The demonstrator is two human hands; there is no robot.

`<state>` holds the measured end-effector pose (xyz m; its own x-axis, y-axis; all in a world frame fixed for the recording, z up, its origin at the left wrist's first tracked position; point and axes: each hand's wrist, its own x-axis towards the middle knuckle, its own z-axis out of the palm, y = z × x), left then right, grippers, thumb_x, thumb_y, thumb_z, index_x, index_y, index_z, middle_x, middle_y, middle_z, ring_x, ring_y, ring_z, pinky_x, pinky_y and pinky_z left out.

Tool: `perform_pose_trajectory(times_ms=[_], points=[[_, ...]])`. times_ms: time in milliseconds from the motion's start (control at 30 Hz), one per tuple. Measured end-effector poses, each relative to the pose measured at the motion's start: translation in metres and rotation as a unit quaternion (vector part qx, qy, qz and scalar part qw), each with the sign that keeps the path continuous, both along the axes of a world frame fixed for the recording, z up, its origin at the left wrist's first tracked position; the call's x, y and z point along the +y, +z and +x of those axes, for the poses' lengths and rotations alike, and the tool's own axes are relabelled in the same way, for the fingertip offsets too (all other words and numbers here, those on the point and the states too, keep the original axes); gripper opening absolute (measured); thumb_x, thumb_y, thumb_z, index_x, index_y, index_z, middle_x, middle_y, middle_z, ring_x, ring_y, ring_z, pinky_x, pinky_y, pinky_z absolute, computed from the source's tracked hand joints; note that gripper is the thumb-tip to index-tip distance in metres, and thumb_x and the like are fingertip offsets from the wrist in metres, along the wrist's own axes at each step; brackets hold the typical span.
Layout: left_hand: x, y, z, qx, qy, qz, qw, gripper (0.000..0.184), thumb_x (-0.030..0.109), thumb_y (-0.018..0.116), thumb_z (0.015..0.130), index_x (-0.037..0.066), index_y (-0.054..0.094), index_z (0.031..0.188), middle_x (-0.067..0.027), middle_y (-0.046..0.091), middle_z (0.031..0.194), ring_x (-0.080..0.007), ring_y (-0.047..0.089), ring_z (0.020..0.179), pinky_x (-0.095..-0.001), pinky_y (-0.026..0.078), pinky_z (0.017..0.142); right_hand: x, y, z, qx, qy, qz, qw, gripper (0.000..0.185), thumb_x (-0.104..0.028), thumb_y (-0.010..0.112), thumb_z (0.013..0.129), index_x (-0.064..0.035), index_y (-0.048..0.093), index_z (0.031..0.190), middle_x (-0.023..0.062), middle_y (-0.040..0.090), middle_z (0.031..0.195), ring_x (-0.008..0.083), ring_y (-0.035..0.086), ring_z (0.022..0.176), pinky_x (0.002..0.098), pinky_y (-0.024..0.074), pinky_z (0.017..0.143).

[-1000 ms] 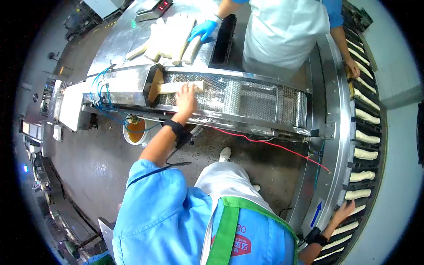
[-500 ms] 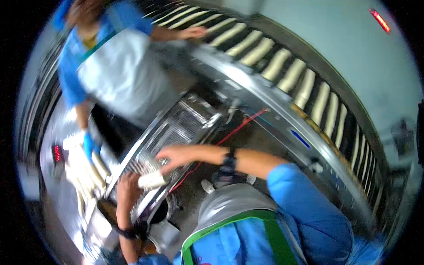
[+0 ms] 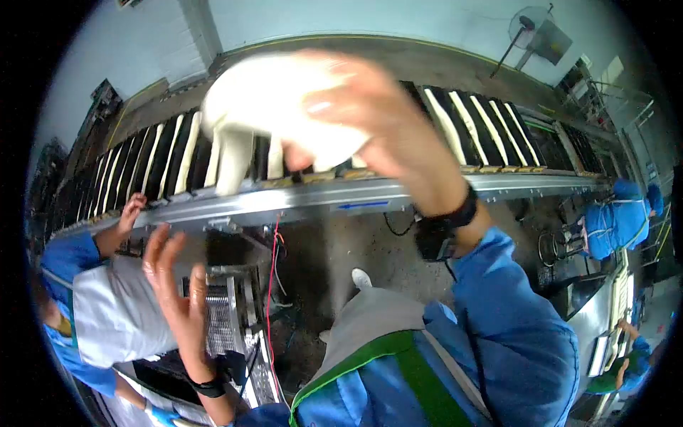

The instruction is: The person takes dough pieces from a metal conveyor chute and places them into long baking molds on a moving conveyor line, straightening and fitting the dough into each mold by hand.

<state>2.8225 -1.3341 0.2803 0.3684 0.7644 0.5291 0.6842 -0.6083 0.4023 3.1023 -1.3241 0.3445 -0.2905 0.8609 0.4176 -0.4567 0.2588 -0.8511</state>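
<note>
Head view: my two hands are before the long conveyor [image 3: 313, 194]
White dough piece [image 3: 256, 92]: it is up in my right hand [image 3: 363, 110], hiding part of the conveyor
Right hand: fingers and thumb close on the dough, which reaches out to their left
Dough axis: seems mostly left to right, one end hanging; blurred, so I cannot tell exactly
Dough strips [image 3: 445, 127]: long axes pointing away from me, across the conveyor
Left hand [image 3: 174, 285]: spread fingers, nothing held, lower and farther from the dough
</note>
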Motion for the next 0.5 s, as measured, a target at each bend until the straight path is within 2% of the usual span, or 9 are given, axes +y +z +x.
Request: perform_pose_trajectory(times_ms=[33,100,167,233,300,367,400,500], points=[[0.004,-0.011,0.011,-0.022,-0.019,-0.017,0.999,0.031,0.013,0.054,0.074,0.003,0.051,0.102,-0.0137,0.041,0.116,-0.0275,0.034,0.112,-0.0363,0.025,0.093,-0.007,0.008,0.027,-0.022,-0.062,0.032,0.997,0.046,-0.017,0.059,0.071,0.0055,0.041,0.108,0.0145,0.055,0.092,0.0168,0.057,0.071,0.0265,0.0517,0.060],[0.012,-0.039,0.029,-0.050,-0.034,-0.101,0.993,0.027,0.011,0.053,0.074,0.004,0.052,0.100,-0.0132,0.042,0.114,-0.0274,0.036,0.110,-0.0363,0.026,0.093,-0.018,0.003,0.072,-0.080,-0.239,0.065,0.966,0.053,-0.024,0.055,0.072,0.0077,0.038,0.110,0.0138,0.054,0.080,0.0162,0.056,0.062,0.0235,0.0476,0.057],[0.014,-0.068,0.045,-0.070,-0.046,-0.164,0.983,0.024,0.008,0.052,0.074,0.004,0.053,0.098,-0.0126,0.043,0.113,-0.0271,0.038,0.109,-0.0359,0.026,0.093,-0.016,-0.027,0.123,-0.085,-0.290,0.014,0.953,0.053,-0.021,0.055,0.073,0.0057,0.036,0.114,0.0132,0.054,0.081,0.0154,0.055,0.062,0.0239,0.0465,0.057],[0.011,-0.094,0.065,-0.068,-0.042,-0.224,0.971,0.023,0.004,0.051,0.073,0.004,0.053,0.095,-0.0122,0.044,0.111,-0.0267,0.039,0.107,-0.0349,0.028,0.092,-0.010,-0.081,0.163,-0.093,-0.406,-0.072,0.906,0.051,-0.018,0.055,0.074,0.0025,0.035,0.116,0.0121,0.054,0.080,0.0154,0.054,0.061,0.0239,0.0462,0.057],[0.004,-0.112,0.084,-0.114,-0.046,-0.285,0.951,0.021,-0.001,0.051,0.071,0.002,0.053,0.092,-0.0122,0.045,0.108,-0.0264,0.042,0.104,-0.0332,0.032,0.089,0.000,-0.158,0.204,-0.039,-0.430,-0.170,0.886,0.042,-0.016,0.055,0.075,-0.0004,0.040,0.112,0.0104,0.053,0.078,0.0154,0.054,0.061,0.0239,0.0459,0.057],[-0.005,-0.136,0.100,-0.133,-0.048,-0.324,0.935,0.020,-0.001,0.051,0.072,0.001,0.053,0.091,-0.0130,0.046,0.107,-0.0268,0.043,0.103,-0.0331,0.033,0.088,0.005,-0.253,0.272,-0.025,-0.340,-0.355,0.871,0.042,-0.018,0.056,0.074,-0.0015,0.041,0.110,0.0114,0.053,0.085,0.0191,0.055,0.072,0.0284,0.0472,0.061],[-0.010,-0.138,0.109,-0.112,-0.037,-0.326,0.938,0.018,-0.001,0.050,0.073,0.001,0.053,0.091,-0.0135,0.047,0.105,-0.0272,0.044,0.102,-0.0330,0.032,0.088,0.005,-0.273,0.285,-0.025,-0.336,-0.355,0.872,0.042,-0.018,0.056,0.074,-0.0015,0.041,0.110,0.0114,0.053,0.085,0.0191,0.055,0.072,0.0284,0.0472,0.061],[-0.024,-0.148,0.123,-0.111,-0.019,-0.332,0.937,0.017,0.001,0.049,0.075,0.000,0.052,0.091,-0.0139,0.048,0.103,-0.0274,0.044,0.101,-0.0326,0.033,0.088,0.004,-0.311,0.303,-0.005,-0.286,-0.473,0.833,0.038,-0.021,0.056,0.071,-0.0035,0.042,0.102,0.0137,0.053,0.077,0.0261,0.056,0.064,0.0388,0.0488,0.058]])
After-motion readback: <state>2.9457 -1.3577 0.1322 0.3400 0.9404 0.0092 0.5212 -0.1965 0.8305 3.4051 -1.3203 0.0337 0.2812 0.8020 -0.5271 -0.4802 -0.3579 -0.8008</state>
